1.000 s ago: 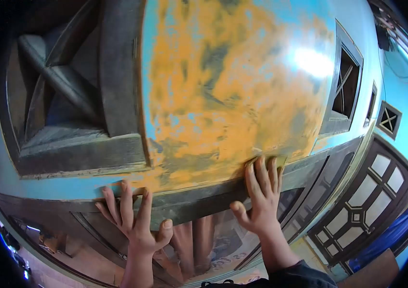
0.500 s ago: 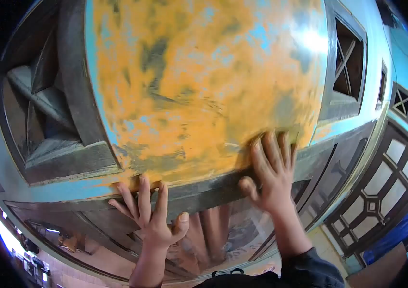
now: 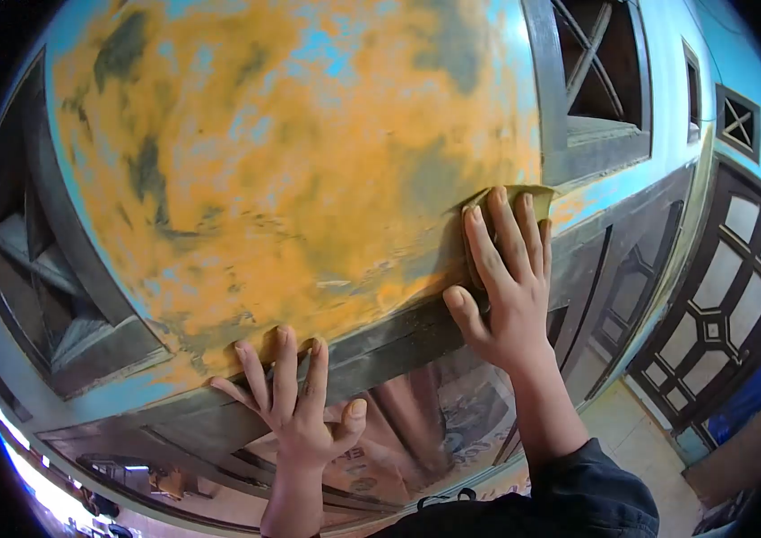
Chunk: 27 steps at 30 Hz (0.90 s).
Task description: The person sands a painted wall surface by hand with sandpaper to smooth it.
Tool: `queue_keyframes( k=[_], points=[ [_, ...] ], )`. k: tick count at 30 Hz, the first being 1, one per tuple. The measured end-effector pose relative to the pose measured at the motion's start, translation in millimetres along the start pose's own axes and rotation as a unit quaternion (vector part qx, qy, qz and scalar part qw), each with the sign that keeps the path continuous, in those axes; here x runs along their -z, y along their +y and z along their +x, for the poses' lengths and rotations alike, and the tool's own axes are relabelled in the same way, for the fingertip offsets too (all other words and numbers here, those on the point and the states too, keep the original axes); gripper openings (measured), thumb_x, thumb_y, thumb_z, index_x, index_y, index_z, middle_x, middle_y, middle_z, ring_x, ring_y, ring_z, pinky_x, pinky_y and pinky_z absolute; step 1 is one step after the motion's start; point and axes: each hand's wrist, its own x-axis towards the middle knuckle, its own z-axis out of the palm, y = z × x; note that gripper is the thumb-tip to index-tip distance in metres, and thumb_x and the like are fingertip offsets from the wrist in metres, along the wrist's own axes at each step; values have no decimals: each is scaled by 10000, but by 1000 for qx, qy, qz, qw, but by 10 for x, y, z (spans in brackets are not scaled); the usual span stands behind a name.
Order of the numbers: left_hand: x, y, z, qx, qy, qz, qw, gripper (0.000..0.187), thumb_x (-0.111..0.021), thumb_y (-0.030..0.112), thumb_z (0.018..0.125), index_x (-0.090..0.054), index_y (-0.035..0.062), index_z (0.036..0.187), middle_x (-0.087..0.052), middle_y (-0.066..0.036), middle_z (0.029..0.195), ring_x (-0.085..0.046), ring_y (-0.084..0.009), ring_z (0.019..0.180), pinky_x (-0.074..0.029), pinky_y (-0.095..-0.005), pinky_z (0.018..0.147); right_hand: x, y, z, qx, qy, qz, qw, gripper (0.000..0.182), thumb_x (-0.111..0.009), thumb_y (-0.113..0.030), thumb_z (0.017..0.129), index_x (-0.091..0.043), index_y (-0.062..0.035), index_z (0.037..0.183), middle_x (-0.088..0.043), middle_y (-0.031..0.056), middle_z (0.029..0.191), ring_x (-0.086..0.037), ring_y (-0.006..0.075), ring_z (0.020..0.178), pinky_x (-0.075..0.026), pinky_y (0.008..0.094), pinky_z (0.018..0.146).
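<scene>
A wall panel (image 3: 291,170) with worn orange and blue paint fills the upper middle of the head view. My right hand (image 3: 506,287) lies flat against its lower right part, fingers spread, pressing a small yellowish sheet of sandpaper (image 3: 537,193) onto the wall; the sheet shows above my fingertips. My left hand (image 3: 295,408) rests open with fingers apart on the dark wooden frame (image 3: 398,345) that runs under the panel, thumb hooked below it. Neither hand touches the other.
Dark wooden vent openings with crossed slats sit at the left (image 3: 49,269) and upper right (image 3: 596,72). A dark window frame with glass panes (image 3: 712,323) stands at the right. Glass below the frame (image 3: 416,421) shows reflections.
My right hand has slid up and to the right along the wall with the sandpaper. My left hand stays on the frame. The view has swung so the panel sits further left.
</scene>
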Motion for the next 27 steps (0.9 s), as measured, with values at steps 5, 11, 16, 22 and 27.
queue_keyframes(
  k=[5,11,16,22,27],
  points=[
    [-191,72,-42,-2,43,-9,999,613,-418,563,962,-714,111,1251,-500,-136,1515,-179,-505,1504,76,-691,1178,-101,41,-430,-17,-15,25,999,663,-613,-497,930,-498,-172,1497,-393,145,1586,-285,418,1491,-119,626,1199],
    [-280,247,61,-15,53,-4,998,558,-429,557,964,-730,168,1228,-540,-117,1481,-208,-487,1501,61,-692,1185,58,158,9,7,-1,22,1000,679,-626,-490,909,-489,-185,1499,-407,113,1581,-309,410,1476,-139,627,1193],
    [-408,344,105,-51,76,-4,996,504,-448,552,956,-755,223,1185,-564,-78,1465,-218,-451,1510,68,-679,1192,8,208,-354,-5,-31,35,999,664,-615,-512,917,-501,-204,1494,-416,106,1577,-322,400,1474,-143,622,1196],
    [-447,522,231,-47,76,-22,996,486,-461,545,952,-765,230,1164,-590,-76,1437,-228,-440,1510,86,-658,1197,146,328,170,30,-1,29,999,664,-619,-492,911,-488,-216,1500,-412,89,1580,-333,380,1469,-194,631,1173],
    [-527,715,326,-39,79,-28,996,489,-466,545,953,-774,215,1140,-596,-80,1429,-230,-435,1511,79,-653,1198,143,412,-12,37,-29,39,998,658,-612,-499,920,-487,-220,1502,-418,81,1577,-348,364,1467,-213,636,1164]
  ],
)
